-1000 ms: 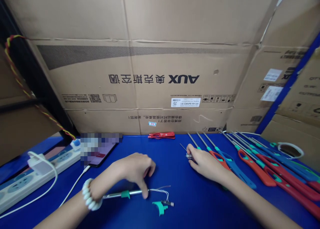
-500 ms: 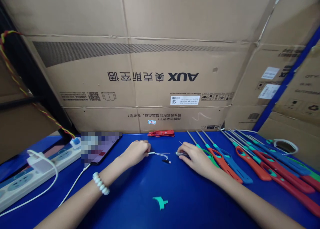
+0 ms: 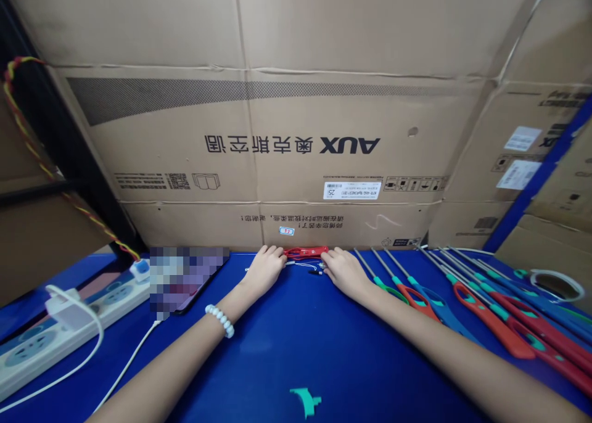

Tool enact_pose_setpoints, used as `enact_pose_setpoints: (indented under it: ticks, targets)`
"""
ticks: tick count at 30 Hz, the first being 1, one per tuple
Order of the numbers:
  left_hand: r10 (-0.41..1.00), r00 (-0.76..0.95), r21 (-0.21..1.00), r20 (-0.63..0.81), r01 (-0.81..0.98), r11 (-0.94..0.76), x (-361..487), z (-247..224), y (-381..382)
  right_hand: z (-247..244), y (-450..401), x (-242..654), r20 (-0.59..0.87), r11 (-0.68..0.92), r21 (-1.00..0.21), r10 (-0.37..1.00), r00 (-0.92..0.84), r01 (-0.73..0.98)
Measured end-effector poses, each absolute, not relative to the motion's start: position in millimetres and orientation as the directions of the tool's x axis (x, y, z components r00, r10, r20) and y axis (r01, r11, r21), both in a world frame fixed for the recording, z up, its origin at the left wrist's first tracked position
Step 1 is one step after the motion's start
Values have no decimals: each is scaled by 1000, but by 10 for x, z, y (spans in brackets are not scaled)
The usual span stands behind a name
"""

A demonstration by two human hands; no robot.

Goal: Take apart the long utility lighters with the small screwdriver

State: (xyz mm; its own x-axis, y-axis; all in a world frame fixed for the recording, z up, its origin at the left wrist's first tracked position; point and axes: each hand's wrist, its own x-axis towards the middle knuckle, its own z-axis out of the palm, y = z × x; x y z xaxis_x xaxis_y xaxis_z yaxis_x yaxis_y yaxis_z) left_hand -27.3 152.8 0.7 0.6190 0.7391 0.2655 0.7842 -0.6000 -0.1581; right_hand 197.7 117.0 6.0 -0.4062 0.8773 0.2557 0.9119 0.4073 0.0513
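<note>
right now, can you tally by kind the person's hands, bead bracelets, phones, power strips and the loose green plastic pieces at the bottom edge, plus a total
left hand and right hand: 2
bead bracelet: 1
phone: 1
power strip: 1
loose green plastic piece: 1
Total: 6

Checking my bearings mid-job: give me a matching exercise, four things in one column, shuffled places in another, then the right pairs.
Things
1. curved green plastic piece
2. thin red plastic casing
3. long white plastic power strip
4. long colour-handled tools with metal rods

Places
A. far left of the picture
B. right side of the picture
C. lower middle, apart from both hands
D. seen between left hand and right hand

Pairs: 1-C, 2-D, 3-A, 4-B
</note>
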Motion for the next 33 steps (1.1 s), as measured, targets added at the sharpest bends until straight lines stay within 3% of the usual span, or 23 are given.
enact_pose_setpoints:
  ticks: [7, 16, 20, 22, 24, 26, 29, 33]
  targets:
    - [740, 615, -111, 272, 784, -611, -294, -40, 1552, 73, 1210, 1983, 256, 405, 104, 871, -418, 908]
    - [717, 662, 98, 220, 716, -691, -268, 167, 1286, 208, 554, 1998, 256, 499, 30, 834, -490, 866]
    - [503, 862, 275, 65, 469, -839, -191, 329, 810, 190, 393, 2213, 297, 460, -53, 855, -425, 887]
    - [297, 955, 472, -1, 262, -842, -169, 363, 553, 191, 405, 2365, 324, 406, -104, 877, -355, 908]
    - [219, 975, 515, -40, 208, -831, -166, 362, 356, 204, 445, 2501, 340, 367, -144, 891, -302, 919]
    - [237, 969, 482, -74, 243, -842, -179, 336, 265, 225, 484, 2596, 369, 353, -162, 888, -275, 921]
    - [337, 941, 362, -6, 317, -877, -205, 268, 364, 263, 507, 2659, 414, 356, -170, 872, -261, 919]
    - [440, 875, -2, 203, 450, -893, -216, 134, 813, 323, 493, 2707, 430, 327, -159, 872, -233, 931]
